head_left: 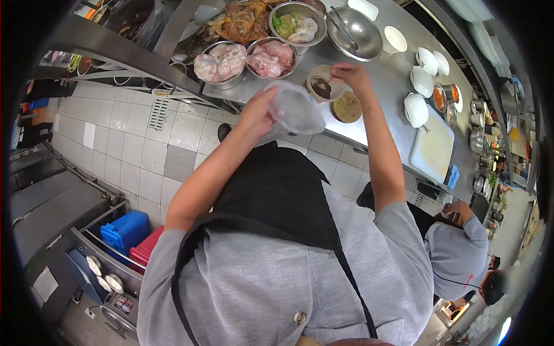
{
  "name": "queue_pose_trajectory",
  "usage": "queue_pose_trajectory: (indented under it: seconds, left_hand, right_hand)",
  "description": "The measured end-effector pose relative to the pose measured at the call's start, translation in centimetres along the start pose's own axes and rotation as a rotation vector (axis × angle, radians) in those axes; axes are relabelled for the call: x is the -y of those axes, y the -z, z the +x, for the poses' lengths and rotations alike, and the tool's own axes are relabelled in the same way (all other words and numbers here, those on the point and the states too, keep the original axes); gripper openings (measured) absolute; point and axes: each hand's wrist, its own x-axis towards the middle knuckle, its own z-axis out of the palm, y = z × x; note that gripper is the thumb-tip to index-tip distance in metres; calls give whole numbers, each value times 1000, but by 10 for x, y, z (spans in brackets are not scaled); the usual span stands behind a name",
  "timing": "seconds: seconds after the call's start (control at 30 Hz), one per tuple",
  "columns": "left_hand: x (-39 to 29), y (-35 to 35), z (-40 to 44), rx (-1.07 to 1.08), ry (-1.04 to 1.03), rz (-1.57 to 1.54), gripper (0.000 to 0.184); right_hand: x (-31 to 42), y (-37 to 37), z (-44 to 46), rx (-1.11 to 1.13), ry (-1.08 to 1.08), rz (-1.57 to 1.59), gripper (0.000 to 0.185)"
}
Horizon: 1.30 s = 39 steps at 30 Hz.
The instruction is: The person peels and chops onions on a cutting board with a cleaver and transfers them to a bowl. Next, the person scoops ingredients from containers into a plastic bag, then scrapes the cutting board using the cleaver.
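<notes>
My left hand (pixel 258 111) is closed around a translucent plastic container (pixel 300 109), held tilted just off the counter's front edge. The fingers of my right hand (pixel 350 76) are pinched at the rim of a small pale tub (pixel 336 90) with dark brown, powdery contents. Right below that tub, a round container of greenish-brown seasoning (pixel 347 108) stands at the edge. Metal bowls of raw pale meat, a near one (pixel 221 81) and another (pixel 271 76), are to the left of the tub.
Behind are a bowl with greens (pixel 297 43), a steel bowl with a spoon (pixel 366 52) and browned meat (pixel 239 23). White bowls (pixel 422 82) and a cutting board (pixel 431 147) lie rightward along the steel counter (pixel 384 115). A co-worker (pixel 459 251) stands at right.
</notes>
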Motion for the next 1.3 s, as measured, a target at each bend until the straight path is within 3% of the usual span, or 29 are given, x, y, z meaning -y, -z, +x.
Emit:
queue_pose_trajectory:
  seconds: [0.03, 0.13, 0.23, 0.33, 0.4, 0.43, 0.53, 0.57, 0.63, 0.7, 0.73, 0.83, 0.93, 1.03, 1.1, 1.17, 1.23, 1.3]
  left_hand:
    - [2, -12, 7, -35, 7, -8, 24]
    - [1, -46, 13, -105, 34, -38, 28]
    - [-2, -55, 8, -69, 43, -57, 29]
    - [-11, -40, -12, 38, 36, 15, 27]
    - [-25, -16, -30, 109, 67, 121, 26]
    - [-26, -25, -45, 57, -16, 151, 23]
    - [-30, -8, -70, 107, -40, 198, 22]
    - [-27, -11, -77, 27, -43, 173, 21]
    - [-27, -33, -88, -119, -57, 121, 18]
    - [-19, -8, -80, 31, -33, 101, 16]
    - [-18, -3, -78, 111, -21, 84, 15]
    - [-18, -5, -80, 32, 45, 1, 14]
    - [-17, -8, -67, -161, -9, -52, 17]
    - [-19, -2, -63, -137, -30, -60, 17]
    - [-22, -2, -63, -133, -45, -71, 17]
    - [-20, -10, -68, -190, -40, -107, 16]
    - [-20, -8, -74, -158, -30, -79, 17]
    - [-19, -1, -80, -115, -19, -61, 17]
  right_hand:
    - [14, 0, -12, -8, -4, 168, 13]
    - [75, -21, -64, 154, 15, 215, 17]
    - [82, -73, -89, 305, 34, -71, 19]
    - [45, -114, -84, 270, 324, -843, 27]
    - [39, -118, -93, 317, 338, -797, 30]
    - [40, -121, -99, 341, 345, -771, 32]
    - [56, -131, -118, 296, 222, -856, 34]
    - [69, -141, -121, 351, 107, -926, 31]
    - [41, -157, -122, 363, 341, -899, 30]
    - [26, -165, -126, 383, 540, -776, 25]
    - [32, -168, -132, 365, 526, -775, 25]
    - [63, -169, -142, 325, 463, -833, 25]
    - [89, -146, -146, 351, 692, -684, 22]
    - [110, -106, -133, 97, 504, -558, 13]
    - [98, -74, -92, 52, 328, -631, 13]
    - [52, -56, -32, 21, 241, -1021, 21]
    - [-11, -56, 16, 155, 223, -1350, 22]
    - [-104, -63, 61, 129, 219, -1287, 21]
